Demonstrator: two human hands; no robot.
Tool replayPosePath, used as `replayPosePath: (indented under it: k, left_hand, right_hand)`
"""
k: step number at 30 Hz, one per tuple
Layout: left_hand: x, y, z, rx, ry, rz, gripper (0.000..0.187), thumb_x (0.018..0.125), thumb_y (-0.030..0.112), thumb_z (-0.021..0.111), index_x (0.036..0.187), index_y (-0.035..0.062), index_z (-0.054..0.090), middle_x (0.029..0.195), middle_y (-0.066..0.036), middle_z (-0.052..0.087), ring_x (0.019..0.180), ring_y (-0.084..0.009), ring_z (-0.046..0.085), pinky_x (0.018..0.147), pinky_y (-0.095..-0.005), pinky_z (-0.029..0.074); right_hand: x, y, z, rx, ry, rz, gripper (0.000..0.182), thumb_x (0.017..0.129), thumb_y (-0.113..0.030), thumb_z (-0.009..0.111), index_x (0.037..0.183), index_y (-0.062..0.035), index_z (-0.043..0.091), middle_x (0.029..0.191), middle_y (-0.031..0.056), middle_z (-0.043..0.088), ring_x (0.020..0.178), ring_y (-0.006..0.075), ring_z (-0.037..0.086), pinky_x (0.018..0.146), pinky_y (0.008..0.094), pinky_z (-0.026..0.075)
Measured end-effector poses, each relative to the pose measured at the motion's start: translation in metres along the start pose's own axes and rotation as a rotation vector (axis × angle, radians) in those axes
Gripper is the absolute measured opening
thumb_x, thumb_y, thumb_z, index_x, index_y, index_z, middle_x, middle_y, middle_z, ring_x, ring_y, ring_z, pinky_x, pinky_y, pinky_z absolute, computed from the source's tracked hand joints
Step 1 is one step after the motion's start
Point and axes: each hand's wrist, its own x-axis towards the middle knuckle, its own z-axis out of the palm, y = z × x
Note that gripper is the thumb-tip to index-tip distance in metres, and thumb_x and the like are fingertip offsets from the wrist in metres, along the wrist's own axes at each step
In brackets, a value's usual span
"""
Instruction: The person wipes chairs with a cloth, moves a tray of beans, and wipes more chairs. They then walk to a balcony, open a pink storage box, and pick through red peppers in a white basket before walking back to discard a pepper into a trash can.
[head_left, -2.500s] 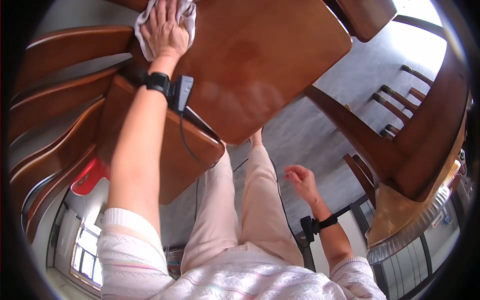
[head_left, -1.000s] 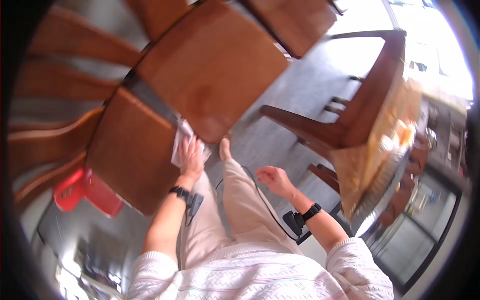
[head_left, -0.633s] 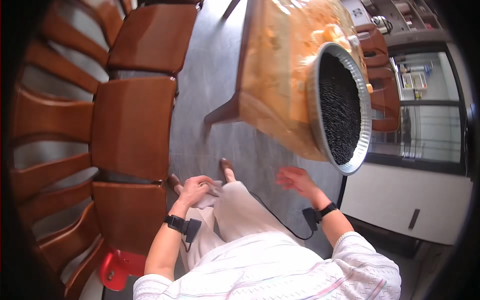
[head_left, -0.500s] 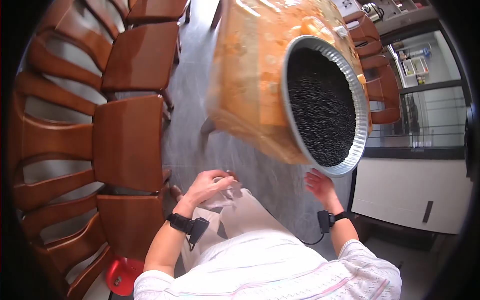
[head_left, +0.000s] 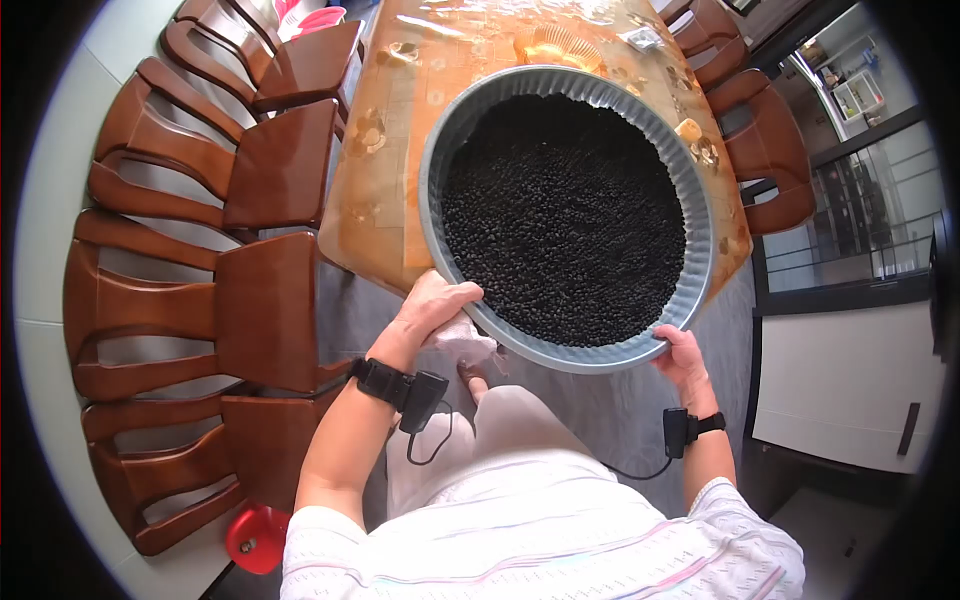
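A large round basin (head_left: 699, 230) with ribbed grey walls lies before me, filled with a broad layer of small black beans (head_left: 565, 225). Its near side juts past the front edge of the table (head_left: 375, 195); whether its underside touches the tabletop is hidden. My left hand (head_left: 428, 306) is closed on the near-left rim, thumb on top. A crumpled pale cloth (head_left: 463, 340) hangs beneath that same hand. At the near-right rim, my right hand (head_left: 684, 356) grips with the thumb over the edge and the fingers largely out of sight below.
Brown wooden chairs (head_left: 265, 310) line the left wall, and another chair (head_left: 770, 150) stands at the table's right side. Behind the basin sits an amber fluted dish (head_left: 555, 47). A white cabinet (head_left: 840, 395) is on the right, a red plastic object (head_left: 258, 538) at lower left.
Both hands have risen from below the basin onto its rim and closed there. The basin now appears more central and face-on, as my view has shifted. The cloth stays with my left hand.
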Motion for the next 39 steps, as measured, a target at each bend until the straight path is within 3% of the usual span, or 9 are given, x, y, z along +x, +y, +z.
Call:
replayPosePath:
  k: [7, 11, 15, 20, 25, 28, 32, 37, 39]
  left_hand:
    - [-0.054, -0.022, 0.017, 0.020, 0.252, 0.311, 0.018, 0.069, 0.010, 0.057, 0.079, -0.0045, 0.061, 0.074, -0.005, 0.060, 0.067, -0.0119, 0.056, 0.060, -0.0290, 0.046]
    - [-0.086, -0.037, -0.027, -0.246, 0.184, 0.066, 0.013, 0.071, 0.008, 0.059, 0.079, -0.0023, 0.061, 0.074, -0.005, 0.062, 0.065, -0.0123, 0.058, 0.059, -0.0265, 0.048]
    - [-0.134, -0.041, -0.032, -0.349, 0.264, 0.033, 0.016, 0.070, 0.013, 0.058, 0.070, -0.0026, 0.061, 0.065, -0.003, 0.058, 0.059, -0.0105, 0.053, 0.054, -0.0271, 0.043]
    - [-0.184, -0.099, -0.032, -0.523, 0.365, 0.091, 0.015, 0.071, 0.010, 0.058, 0.080, -0.0019, 0.061, 0.074, -0.004, 0.060, 0.066, -0.0124, 0.057, 0.060, -0.0265, 0.046]
    - [-0.151, -0.111, 0.001, -0.623, 0.518, 0.071, 0.019, 0.071, 0.007, 0.058, 0.088, -0.0001, 0.059, 0.079, -0.003, 0.060, 0.073, -0.0122, 0.058, 0.067, -0.0263, 0.049]
    - [-0.113, -0.136, 0.018, -0.633, 0.690, 0.109, 0.019, 0.072, 0.009, 0.059, 0.089, 0.0006, 0.060, 0.080, -0.002, 0.060, 0.074, -0.0115, 0.057, 0.068, -0.0261, 0.048]
    - [-0.102, -0.165, 0.033, -0.677, 0.748, -0.110, 0.018, 0.074, 0.011, 0.062, 0.089, 0.0014, 0.061, 0.081, -0.002, 0.061, 0.074, -0.0110, 0.058, 0.068, -0.0258, 0.048]
    - [-0.058, -0.220, 0.063, -0.848, 0.877, -0.231, 0.017, 0.075, 0.010, 0.062, 0.089, 0.0009, 0.062, 0.082, -0.003, 0.063, 0.073, -0.0125, 0.059, 0.066, -0.0271, 0.048]
    - [-0.053, -0.251, 0.077, -0.927, 0.959, -0.308, 0.016, 0.075, 0.009, 0.062, 0.088, 0.0009, 0.062, 0.082, -0.004, 0.063, 0.072, -0.0133, 0.059, 0.065, -0.0278, 0.049]
  right_hand:
    - [-0.022, 0.038, 0.017, 0.167, 0.124, -0.220, 0.021, 0.072, 0.002, 0.055, 0.092, -0.0041, 0.055, 0.081, 0.0024, 0.057, 0.069, 0.0152, 0.059, 0.060, 0.0295, 0.048]
    - [-0.042, 0.010, 0.030, -0.057, -0.059, -0.214, 0.009, 0.072, -0.001, 0.057, 0.081, -0.0027, 0.056, 0.073, 0.0027, 0.057, 0.063, 0.0136, 0.057, 0.057, 0.0278, 0.047]
    - [-0.088, -0.016, 0.089, -0.151, 0.087, -0.260, 0.007, 0.071, -0.002, 0.059, 0.069, -0.0056, 0.052, 0.061, -0.0013, 0.050, 0.050, 0.0089, 0.048, 0.043, 0.0234, 0.035]
    - [-0.099, -0.002, 0.117, -0.327, -0.032, -0.247, 0.008, 0.071, -0.001, 0.058, 0.076, -0.0037, 0.054, 0.066, 0.0006, 0.053, 0.056, 0.0097, 0.052, 0.047, 0.0235, 0.038]
    - [-0.005, -0.019, 0.120, -0.333, -0.195, -0.166, 0.018, 0.073, 0.001, 0.058, 0.090, -0.0018, 0.056, 0.081, 0.0022, 0.059, 0.071, 0.0118, 0.057, 0.061, 0.0238, 0.044]
    - [0.077, -0.010, 0.125, -0.365, -0.288, -0.115, 0.017, 0.074, -0.001, 0.059, 0.091, -0.0021, 0.056, 0.081, 0.0021, 0.058, 0.069, 0.0106, 0.056, 0.055, 0.0238, 0.042]
    - [0.157, 0.013, 0.127, -0.589, -0.335, 0.057, 0.013, 0.076, -0.005, 0.062, 0.088, -0.0012, 0.056, 0.072, 0.0006, 0.056, 0.060, 0.0086, 0.053, 0.044, 0.0230, 0.035]
    - [0.237, 0.034, 0.165, -0.765, -0.535, 0.191, 0.009, 0.077, -0.006, 0.059, 0.082, 0.0017, 0.059, 0.071, 0.0004, 0.057, 0.058, 0.0088, 0.051, 0.046, 0.0238, 0.036]
    - [0.262, 0.065, 0.172, -0.853, -0.769, 0.015, 0.012, 0.078, -0.006, 0.056, 0.085, 0.0032, 0.060, 0.071, 0.0007, 0.057, 0.060, 0.0100, 0.052, 0.050, 0.0246, 0.038]
